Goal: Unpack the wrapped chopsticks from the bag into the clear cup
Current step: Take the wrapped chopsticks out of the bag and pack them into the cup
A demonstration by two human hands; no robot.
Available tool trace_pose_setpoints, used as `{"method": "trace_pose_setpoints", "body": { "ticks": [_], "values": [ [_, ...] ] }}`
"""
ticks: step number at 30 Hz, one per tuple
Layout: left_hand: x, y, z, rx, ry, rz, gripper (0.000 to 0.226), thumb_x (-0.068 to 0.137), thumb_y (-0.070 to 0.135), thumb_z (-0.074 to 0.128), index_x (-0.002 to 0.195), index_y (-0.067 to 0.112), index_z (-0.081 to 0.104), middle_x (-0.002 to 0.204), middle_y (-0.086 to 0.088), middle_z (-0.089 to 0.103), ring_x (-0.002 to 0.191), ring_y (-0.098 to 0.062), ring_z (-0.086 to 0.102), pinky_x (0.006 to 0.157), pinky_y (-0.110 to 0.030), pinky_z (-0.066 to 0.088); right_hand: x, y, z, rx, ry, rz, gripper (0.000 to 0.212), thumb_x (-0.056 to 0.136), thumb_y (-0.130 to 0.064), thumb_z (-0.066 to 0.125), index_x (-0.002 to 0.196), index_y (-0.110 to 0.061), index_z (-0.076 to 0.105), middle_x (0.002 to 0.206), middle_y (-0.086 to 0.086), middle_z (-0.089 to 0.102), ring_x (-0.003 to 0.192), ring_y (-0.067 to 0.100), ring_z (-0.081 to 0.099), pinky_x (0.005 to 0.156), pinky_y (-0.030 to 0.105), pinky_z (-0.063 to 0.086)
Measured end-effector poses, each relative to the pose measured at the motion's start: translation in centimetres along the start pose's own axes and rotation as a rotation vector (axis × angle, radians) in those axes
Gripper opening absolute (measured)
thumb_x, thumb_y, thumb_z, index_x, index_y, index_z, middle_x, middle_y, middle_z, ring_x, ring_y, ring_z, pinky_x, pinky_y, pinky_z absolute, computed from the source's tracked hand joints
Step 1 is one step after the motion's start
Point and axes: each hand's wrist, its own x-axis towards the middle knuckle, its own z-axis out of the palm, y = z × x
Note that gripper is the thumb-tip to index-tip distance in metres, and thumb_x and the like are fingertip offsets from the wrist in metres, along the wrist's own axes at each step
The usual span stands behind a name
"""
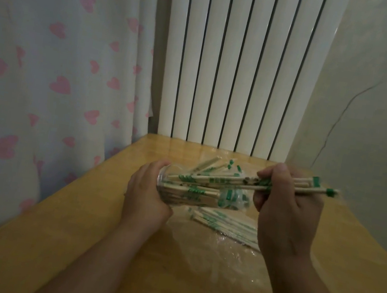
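A bundle of paper-wrapped wooden chopsticks with green print [227,180] is clamped in the curled fingers of the right hand [286,210], their left ends reaching into the clear plastic cup [204,198] and their green-tipped right ends sticking out past the fist. The cup lies tipped on its side above the surface, mouth toward the right, with more wrapped chopsticks already inside. The left hand [147,194] grips it from the left, fingers wrapped round its wall. Just below the cup, a crinkled clear plastic bag [222,246] lies flat on the yellow wooden surface [72,241], with a loose pile of wrapped chopsticks [226,224] partly hidden behind the right wrist. A few more [209,165] lie on the far side of the cup. Beyond the surface's far edge stands a white ribbed radiator [237,65], a pale curtain with pink hearts [51,50] to its left and a cracked white wall [368,109] to its right
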Motion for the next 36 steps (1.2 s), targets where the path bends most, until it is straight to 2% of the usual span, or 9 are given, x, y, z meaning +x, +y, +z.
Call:
{"method": "trace_pose_setpoints", "body": {
  "ticks": [8, 11, 14, 17, 20, 23, 25, 29, 36],
  "values": [
    [-0.2, 0.5, -0.1, 0.021, -0.014, 0.014, 0.084, 0.057, 0.001, 0.081, 0.129, 0.031, 0.050, 0.112, 0.020, 0.041, 0.116, -0.013, 0.043, 0.093, -0.027, 0.035, -1.1, 0.4, 0.8, -0.097, -0.423, 0.244, 0.023, 0.093, -0.035, 0.060, 0.089, -0.016, 0.071, 0.082, 0.002, 0.073, 0.071, 0.012, 0.070, 0.056, 0.023, 0.054],
    [-0.2, 0.5, -0.2, 0.023, -0.020, 0.006, 0.085, 0.058, 0.001, 0.082, 0.129, 0.032, 0.050, 0.112, 0.021, 0.040, 0.116, -0.011, 0.041, 0.093, -0.025, 0.033, -0.8, -0.4, 0.7, 0.073, -0.320, 0.307, 0.031, 0.099, -0.022, 0.046, 0.091, -0.006, 0.072, 0.090, 0.009, 0.068, 0.071, 0.008, 0.068, 0.050, 0.019, 0.051],
    [-0.1, 0.4, -0.2, 0.013, -0.011, 0.011, 0.086, 0.056, 0.000, 0.082, 0.130, 0.031, 0.051, 0.114, 0.020, 0.041, 0.117, -0.013, 0.043, 0.096, -0.030, 0.036, -0.7, 0.1, 0.7, 0.003, -0.192, 0.191, 0.023, 0.097, -0.007, 0.047, 0.083, -0.011, 0.065, 0.081, 0.007, 0.067, 0.069, 0.018, 0.068, 0.050, 0.029, 0.055],
    [0.0, 0.3, -0.1, 0.016, -0.005, 0.018, 0.085, 0.055, 0.001, 0.083, 0.129, 0.030, 0.051, 0.113, 0.018, 0.043, 0.117, -0.016, 0.045, 0.096, -0.031, 0.038, -0.8, 0.6, 0.8, -0.126, -0.155, 0.078, 0.014, 0.091, -0.011, 0.063, 0.082, -0.017, 0.055, 0.079, 0.002, 0.063, 0.071, 0.012, 0.068, 0.051, 0.027, 0.056],
    [0.1, 0.2, 0.0, 0.018, 0.009, 0.004, 0.086, 0.054, 0.001, 0.081, 0.130, 0.030, 0.051, 0.113, 0.018, 0.042, 0.117, -0.018, 0.045, 0.097, -0.034, 0.040, -0.9, 0.7, 1.0, -0.154, -0.132, 0.016, 0.014, 0.084, -0.015, 0.073, 0.079, -0.020, 0.061, 0.078, -0.004, 0.064, 0.073, 0.006, 0.067, 0.053, 0.021, 0.053],
    [0.1, 0.1, 0.0, 0.010, 0.010, -0.015, 0.090, 0.053, 0.001, 0.082, 0.131, 0.032, 0.049, 0.118, 0.016, 0.045, 0.119, -0.018, 0.044, 0.098, -0.035, 0.041, -1.0, 1.0, 0.8, -0.153, -0.110, -0.026, 0.009, 0.088, -0.022, 0.069, 0.081, -0.022, 0.065, 0.079, -0.002, 0.067, 0.070, 0.016, 0.068, 0.054, 0.039, 0.058],
    [0.1, 0.0, -0.1, 0.005, 0.005, -0.021, 0.091, 0.053, 0.001, 0.082, 0.131, 0.033, 0.048, 0.118, 0.016, 0.044, 0.119, -0.018, 0.044, 0.098, -0.036, 0.041, -1.1, 1.1, 0.8, -0.152, -0.097, -0.060, 0.006, 0.088, -0.023, 0.063, 0.085, -0.022, 0.066, 0.079, -0.003, 0.067, 0.070, 0.016, 0.068, 0.054, 0.041, 0.058],
    [0.1, 0.0, 0.0, 0.015, 0.008, -0.011, 0.090, 0.053, 0.001, 0.081, 0.131, 0.033, 0.048, 0.115, 0.018, 0.041, 0.119, -0.017, 0.044, 0.098, -0.034, 0.040, -1.5, 1.5, 0.9, -0.284, -0.067, -0.165, 0.015, 0.091, -0.023, 0.057, 0.101, -0.024, 0.068, 0.089, -0.011, 0.067, 0.081, 0.009, 0.065, 0.064, 0.029, 0.055],
    [0.2, 0.0, 0.1, 0.019, 0.008, -0.024, 0.091, 0.052, 0.000, 0.081, 0.130, 0.034, 0.048, 0.112, 0.020, 0.040, 0.117, -0.016, 0.044, 0.097, -0.034, 0.041, -2.5, 1.6, 1.5, -0.396, -0.274, -0.182, 0.047, 0.093, -0.043, 0.035, 0.131, -0.027, 0.057, 0.123, -0.015, 0.057, 0.117, 0.009, 0.053, 0.093, 0.042, 0.049]
  ]
}}
